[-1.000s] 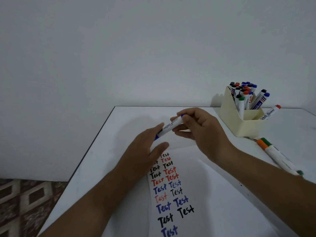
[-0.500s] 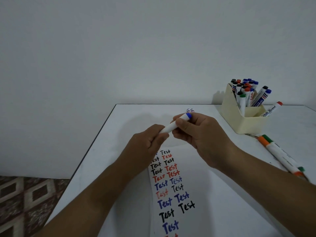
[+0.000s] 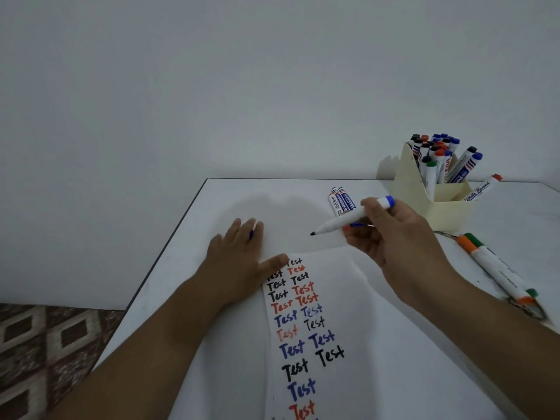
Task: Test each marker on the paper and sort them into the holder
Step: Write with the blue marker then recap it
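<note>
Head view, single entry.

Marker [image 3: 348,219]: uncapped, white barrel, blue end cap, dark tip pointing left and slightly down, held in the air above the surface [image 3: 230,207], just beyond the far edge of the paper [image 3: 342,298]. By its look, a light, stiff plastic tube, smooth and likely a little slippery; the wet tip is the one part to keep off fingers and surface. Best hold is mid-barrel toward the tip, as for writing.

Right hand [image 3: 391,234]: grip closed round the marker's rear half, fingers curled under the barrel, thumb on top; wrist raised, forearm coming in from the lower right. The hold sits far back for writing, in my judgement.

Left hand [image 3: 239,256]: palm down, fingers straight, flat on the surface at the paper's far left corner, thumb tip on the paper's edge. A small blue piece, probably the cap [image 3: 251,234], shows between the fingers.

Paper: rows of "Test" in black, red and blue.

Holder [image 3: 436,204]: beyond the paper to the right, full of capped markers.

Two markers [image 3: 341,202]: lying between paper and holder.
</note>
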Demonstrator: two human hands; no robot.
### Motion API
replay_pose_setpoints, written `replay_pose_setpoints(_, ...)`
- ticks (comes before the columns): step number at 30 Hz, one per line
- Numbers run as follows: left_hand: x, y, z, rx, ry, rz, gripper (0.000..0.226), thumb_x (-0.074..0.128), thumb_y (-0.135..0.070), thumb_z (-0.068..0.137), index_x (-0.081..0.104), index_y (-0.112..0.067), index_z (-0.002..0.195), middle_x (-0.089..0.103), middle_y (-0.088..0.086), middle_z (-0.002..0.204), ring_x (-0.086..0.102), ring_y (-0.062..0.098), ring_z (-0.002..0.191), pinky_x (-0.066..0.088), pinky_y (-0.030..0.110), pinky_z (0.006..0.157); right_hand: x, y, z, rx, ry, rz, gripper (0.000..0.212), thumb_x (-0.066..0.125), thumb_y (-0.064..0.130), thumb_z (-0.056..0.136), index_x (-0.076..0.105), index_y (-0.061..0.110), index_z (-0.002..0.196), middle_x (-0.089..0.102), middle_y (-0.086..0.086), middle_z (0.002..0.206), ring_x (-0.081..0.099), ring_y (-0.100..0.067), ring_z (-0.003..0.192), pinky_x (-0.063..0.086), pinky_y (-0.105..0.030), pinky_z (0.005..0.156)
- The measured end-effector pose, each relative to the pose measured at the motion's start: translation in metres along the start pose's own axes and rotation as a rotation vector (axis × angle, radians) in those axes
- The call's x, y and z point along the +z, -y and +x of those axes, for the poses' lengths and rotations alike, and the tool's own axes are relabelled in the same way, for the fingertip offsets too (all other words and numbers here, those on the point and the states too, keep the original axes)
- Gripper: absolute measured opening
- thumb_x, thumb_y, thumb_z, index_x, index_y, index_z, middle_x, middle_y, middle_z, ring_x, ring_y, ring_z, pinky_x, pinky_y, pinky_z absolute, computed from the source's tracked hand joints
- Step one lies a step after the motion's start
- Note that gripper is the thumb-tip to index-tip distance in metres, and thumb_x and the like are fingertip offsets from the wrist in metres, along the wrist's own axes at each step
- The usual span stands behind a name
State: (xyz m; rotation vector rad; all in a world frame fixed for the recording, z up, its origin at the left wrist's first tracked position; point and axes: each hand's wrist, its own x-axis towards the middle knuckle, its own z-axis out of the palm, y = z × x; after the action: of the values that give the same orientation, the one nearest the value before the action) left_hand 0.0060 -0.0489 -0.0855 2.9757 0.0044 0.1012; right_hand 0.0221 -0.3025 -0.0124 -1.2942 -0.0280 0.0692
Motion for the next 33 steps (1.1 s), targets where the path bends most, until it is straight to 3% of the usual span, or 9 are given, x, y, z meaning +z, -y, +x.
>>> replay_pose_setpoints(3, 0.001, -0.001, 0.002, -0.013, 0.091, 0.026, 0.108, 0.001, -0.090, 0.073, -0.005, -0.025, 0.159, -0.019, -0.005, 0.165, -0.019, 0.017, 0.151, 0.001, 0.048, 0.124, -0.009, -0.002, -0.009, 0.037, 0.034, 0.008, 0.019, 0.058, 0.025, 0.102, 0.068, 0.010, 0.105, 0.070, -0.017, 0.100, 0.069, -0.019, 0.073, 0.060, -0.027, 0.069)
replay_pose_setpoints(6, 0.000, -0.001, 0.001, -0.016, 0.088, 0.019, 0.104, 0.003, -0.089, 0.075, -0.006, -0.028, 0.159, -0.025, -0.006, 0.163, -0.022, 0.016, 0.150, -0.001, 0.048, 0.123, -0.013, 0.001, -0.019, 0.077, 0.069, 0.073, 0.020, 0.053, 0.026, 0.103, 0.065, 0.010, 0.102, 0.077, -0.013, 0.093, 0.071, -0.020, 0.071, 0.063, -0.030, 0.065)
replay_pose_setpoints(9, 0.001, -0.001, 0.001, -0.017, 0.073, 0.004, 0.103, 0.004, -0.089, 0.074, -0.005, -0.032, 0.159, -0.026, -0.006, 0.163, -0.023, 0.017, 0.150, -0.001, 0.049, 0.123, -0.016, 0.003, -0.030, 0.145, 0.123, 0.138, 0.020, 0.047, 0.025, 0.106, 0.060, 0.010, 0.102, 0.076, -0.022, 0.096, 0.073, -0.026, 0.073, 0.064, -0.032, 0.065)
replay_pose_setpoints(11, 0.002, 0.000, 0.002, -0.016, 0.062, -0.008, 0.102, 0.005, -0.089, 0.074, -0.003, -0.033, 0.159, -0.025, -0.006, 0.163, -0.022, 0.018, 0.151, -0.001, 0.050, 0.123, -0.020, 0.002, -0.037, 0.180, 0.174, 0.120, 0.014, 0.053, 0.021, 0.099, 0.057, 0.010, 0.107, 0.075, -0.026, 0.101, 0.072, -0.027, 0.074, 0.064, -0.032, 0.066)
replay_pose_setpoints(14, 0.002, 0.000, 0.003, -0.005, 0.043, 0.001, 0.105, 0.000, -0.093, 0.072, 0.000, -0.034, 0.159, -0.021, -0.007, 0.165, -0.023, 0.018, 0.150, -0.005, 0.051, 0.123, -0.028, -0.004, -0.048, 0.200, 0.284, 0.048, 0.042, 0.067, 0.009, 0.077, 0.054, 0.013, 0.117, 0.074, -0.026, 0.102, 0.073, -0.028, 0.075, 0.063, -0.030, 0.065)
replay_pose_setpoints(16, 0.002, 0.000, 0.002, -0.003, 0.041, 0.006, 0.108, -0.003, -0.094, 0.069, 0.002, -0.034, 0.159, -0.018, -0.008, 0.165, -0.026, 0.017, 0.149, -0.009, 0.053, 0.122, -0.032, -0.010, -0.056, 0.200, 0.330, -0.095, 0.051, 0.074, 0.012, 0.067, 0.061, 0.012, 0.116, 0.074, -0.024, 0.097, 0.072, -0.028, 0.075, 0.062, -0.030, 0.066)
replay_pose_setpoints(25, -0.005, -0.013, -0.005, 0.096, -0.048, -0.091, 0.099, 0.019, -0.093, 0.077, -0.002, -0.039, 0.158, -0.013, -0.011, 0.166, -0.024, 0.013, 0.149, -0.013, 0.049, 0.121, -0.035, -0.025, -0.075, 0.059, 0.436, -0.321, 0.034, 0.077, 0.011, 0.066, 0.067, 0.000, 0.096, 0.077, -0.016, 0.090, 0.076, -0.034, 0.086, 0.063, -0.035, 0.071)
replay_pose_setpoints(28, -0.004, -0.025, -0.010, 0.208, 0.010, -0.038, 0.095, 0.022, -0.089, 0.081, -0.005, -0.040, 0.157, -0.020, -0.010, 0.164, -0.032, 0.013, 0.146, -0.017, 0.049, 0.120, -0.038, -0.029, -0.078, 0.001, 0.450, -0.346, 0.023, 0.081, 0.012, 0.064, 0.070, 0.004, 0.082, 0.074, -0.020, 0.084, 0.074, -0.038, 0.080, 0.063, -0.039, 0.069)
replay_pose_setpoints(33, 0.004, -0.023, -0.009, 0.291, 0.132, 0.072, 0.087, 0.011, -0.087, 0.084, -0.013, -0.043, 0.155, -0.025, -0.010, 0.163, -0.040, 0.012, 0.141, -0.021, 0.047, 0.118, -0.038, -0.033, -0.083, 0.038, 0.499, -0.394, 0.013, 0.081, 0.025, 0.059, 0.076, 0.022, 0.071, 0.074, -0.011, 0.081, 0.075, -0.034, 0.081, 0.063, -0.036, 0.068)
